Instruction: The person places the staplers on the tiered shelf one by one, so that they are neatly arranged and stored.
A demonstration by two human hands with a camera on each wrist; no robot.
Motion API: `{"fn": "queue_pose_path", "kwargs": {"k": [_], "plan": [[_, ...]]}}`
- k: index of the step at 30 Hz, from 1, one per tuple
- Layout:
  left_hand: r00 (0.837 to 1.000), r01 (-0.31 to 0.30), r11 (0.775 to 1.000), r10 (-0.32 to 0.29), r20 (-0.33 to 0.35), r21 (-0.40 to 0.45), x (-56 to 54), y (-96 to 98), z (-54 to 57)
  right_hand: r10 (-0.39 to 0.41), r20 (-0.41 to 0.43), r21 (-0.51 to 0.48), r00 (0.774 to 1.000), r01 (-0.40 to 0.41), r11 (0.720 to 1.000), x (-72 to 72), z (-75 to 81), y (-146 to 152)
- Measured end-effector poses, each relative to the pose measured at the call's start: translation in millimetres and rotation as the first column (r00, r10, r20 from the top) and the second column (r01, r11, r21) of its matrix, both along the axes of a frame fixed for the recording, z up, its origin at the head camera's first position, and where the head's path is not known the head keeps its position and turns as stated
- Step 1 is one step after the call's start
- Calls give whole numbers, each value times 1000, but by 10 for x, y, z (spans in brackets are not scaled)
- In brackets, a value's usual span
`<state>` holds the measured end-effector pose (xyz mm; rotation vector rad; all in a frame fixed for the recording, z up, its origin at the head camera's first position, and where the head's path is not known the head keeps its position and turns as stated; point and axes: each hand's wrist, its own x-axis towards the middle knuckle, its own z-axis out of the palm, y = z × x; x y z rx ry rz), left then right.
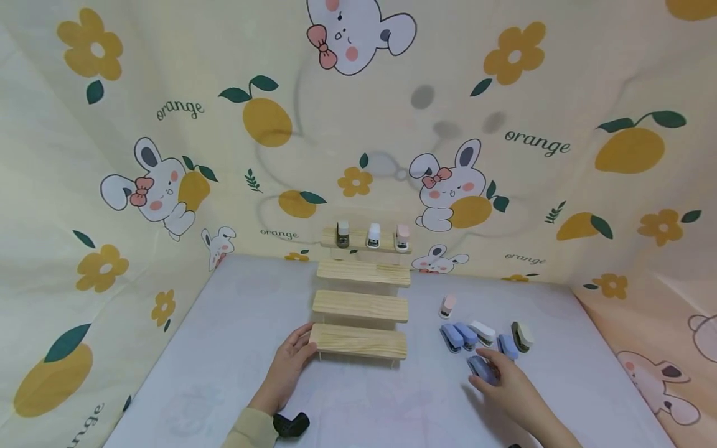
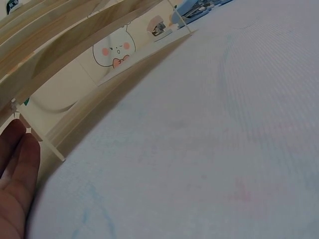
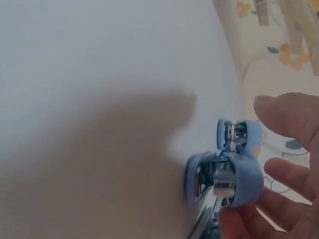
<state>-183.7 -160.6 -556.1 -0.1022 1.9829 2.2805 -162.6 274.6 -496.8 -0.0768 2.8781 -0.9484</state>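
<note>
A tiered wooden display stand (image 1: 358,341) stands at the middle of the table. My left hand (image 1: 288,367) holds the left end of its lowest shelf; in the left wrist view its fingers (image 2: 24,164) lie beside a thin leg. On the right, my right hand (image 1: 506,382) is around a blue-grey mini stapler (image 1: 483,369). In the right wrist view the thumb (image 3: 286,117) stands apart from the blue stapler (image 3: 247,180), while other fingers are close against it. Light blue staplers (image 1: 452,337), a white one (image 1: 483,333) and a dark-based cream one (image 1: 522,336) lie just beyond.
Three small staplers (image 1: 373,236) stand in a row on the top shelf. A pink-topped stapler (image 1: 447,306) sits right of the stand. Printed cloth (image 1: 358,155) forms the back and sides around the table (image 1: 235,323). A black wrist strap part (image 1: 291,425) shows at the left sleeve.
</note>
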Motion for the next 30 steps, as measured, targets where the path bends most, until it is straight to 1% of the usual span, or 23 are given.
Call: {"fn": "queue_pose_path", "kwargs": {"k": [3, 7, 10, 16, 20, 23, 30], "plan": [[1000, -5, 1000, 5, 9, -12, -7, -1, -11, -12, 40, -3, 999, 12, 1000, -8, -18, 21], [1000, -13, 1000, 13, 20, -17, -8, -2, -16, -25, 92, -45, 995, 30, 999, -13, -59, 47], [1000, -12, 1000, 12, 16, -13, -8, 3, -12, -24, 113, -64, 993, 31, 997, -15, -86, 63], [1000, -8, 1000, 8, 18, -16, -7, 10, -27, 1, 118, -71, 993, 7, 997, -32, -129, 107], [1000, -7, 1000, 7, 19, -16, -1, 7, -35, -10, 146, -82, 989, 22, 996, -36, -155, 111], [1000, -2, 1000, 2, 4, -12, 3, 5, -32, -25, 160, -95, 987, 40, 995, -38, -161, 106], [1000, -6, 1000, 6, 2, 7, 10, -1, -29, -42, 147, -102, 988, 57, 993, -52, -191, 110]]}}
